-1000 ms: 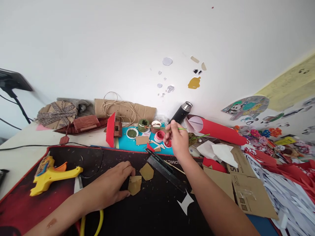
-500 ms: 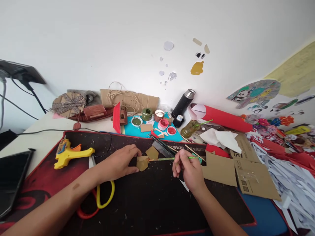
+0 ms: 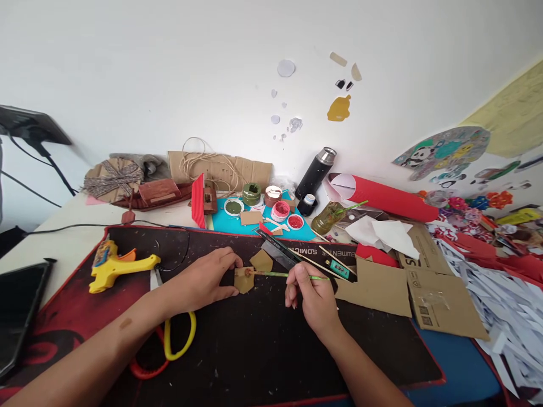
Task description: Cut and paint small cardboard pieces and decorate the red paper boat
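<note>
Paintbrush [image 3: 271,275] nearly level over the black mat [image 3: 254,345], its green handle pinched in the grip of the right hand [image 3: 313,289], fingers curled, forearm slanting up from the lower edge, and its tip is right on the tan cardboard piece [image 3: 245,285]! Left hand [image 3: 212,277] palm-down at that piece's left edge, but whether this grip pinches or merely presses, I cannot tell. Bristles are hard to make out, and the left forearm [image 3: 136,325] covers the middle of the scissors [image 3: 168,342].

“SOMIC” lettering [image 3: 307,251] on black mat [image 3: 263,345]
</note>
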The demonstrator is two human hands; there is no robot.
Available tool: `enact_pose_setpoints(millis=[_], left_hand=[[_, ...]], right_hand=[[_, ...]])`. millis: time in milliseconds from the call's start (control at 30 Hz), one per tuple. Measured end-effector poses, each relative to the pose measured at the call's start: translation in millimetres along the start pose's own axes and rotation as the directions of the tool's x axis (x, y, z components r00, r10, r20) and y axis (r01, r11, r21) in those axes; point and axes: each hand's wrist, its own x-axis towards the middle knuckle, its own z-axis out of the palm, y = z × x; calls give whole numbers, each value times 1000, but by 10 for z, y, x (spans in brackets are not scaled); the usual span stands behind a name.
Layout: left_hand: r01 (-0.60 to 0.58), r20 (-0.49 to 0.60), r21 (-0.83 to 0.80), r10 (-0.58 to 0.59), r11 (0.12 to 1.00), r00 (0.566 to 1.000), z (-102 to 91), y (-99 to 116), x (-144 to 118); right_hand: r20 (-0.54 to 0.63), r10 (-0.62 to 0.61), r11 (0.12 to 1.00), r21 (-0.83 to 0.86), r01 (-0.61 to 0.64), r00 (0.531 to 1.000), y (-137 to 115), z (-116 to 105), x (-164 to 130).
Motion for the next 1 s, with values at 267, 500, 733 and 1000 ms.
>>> enact_pose_setpoints(millis=[267,500,733,1000], left_hand=[[-1,-9,7,1,1000,1000,34,-45,3],[5,4,7,-5,1000,1000,20,-30,9],[36,20,12,-36,999,999,18,-20,19],[15,4,7,-15,1000,1000,34,-44,1]], right_hand=[[-23,-3,1000,-8,3,1000,15,-60,-59],[6,-5,1000,-4,5,1000,21,8,-25],[-6,2,1000,20,-1,1000,37,-5,-84],[-15,-14,1000,1,14,1000,56,12,-56]])
